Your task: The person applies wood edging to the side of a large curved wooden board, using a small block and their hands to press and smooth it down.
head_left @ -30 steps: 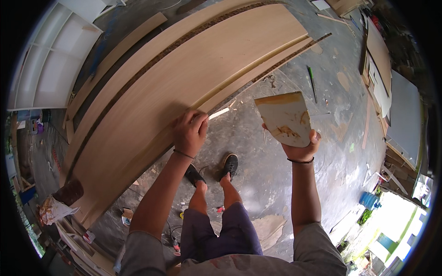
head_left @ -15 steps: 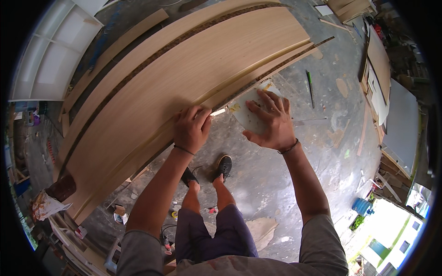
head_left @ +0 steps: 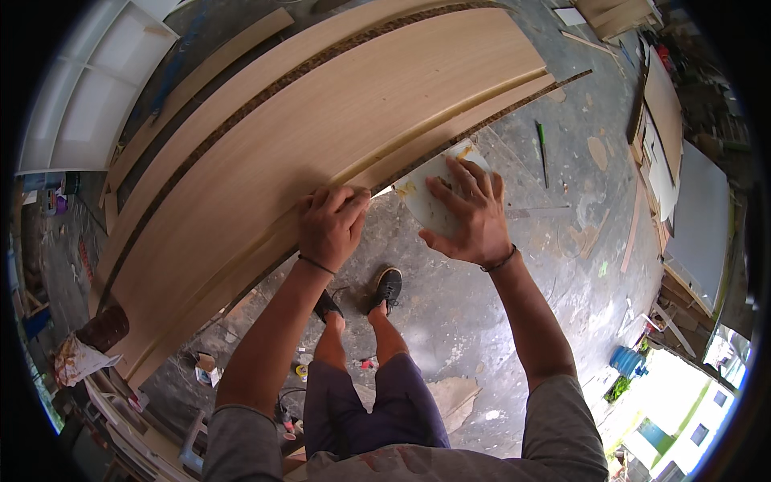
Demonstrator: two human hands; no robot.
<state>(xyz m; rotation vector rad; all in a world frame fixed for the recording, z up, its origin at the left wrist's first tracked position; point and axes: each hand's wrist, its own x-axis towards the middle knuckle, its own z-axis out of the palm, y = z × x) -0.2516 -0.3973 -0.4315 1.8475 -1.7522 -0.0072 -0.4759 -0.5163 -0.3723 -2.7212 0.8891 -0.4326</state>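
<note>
The left hand lies palm-down on the near edge of the long pale wooden panel, its grip flat, fingers spread and closed on nothing. The right hand presses a pale, stained flat sheet against the same edge, just beside the left hand; its grip is wide, fingers splayed over the sheet rather than curled round it. A thin pale wood strip runs along the panel's near edge. The panel slopes across the upper left of the view, above the grey concrete floor. Below, two dark shoes stand on the floor. A green pencil-like stick lies on the floor, well apart from the right hand.
</note>
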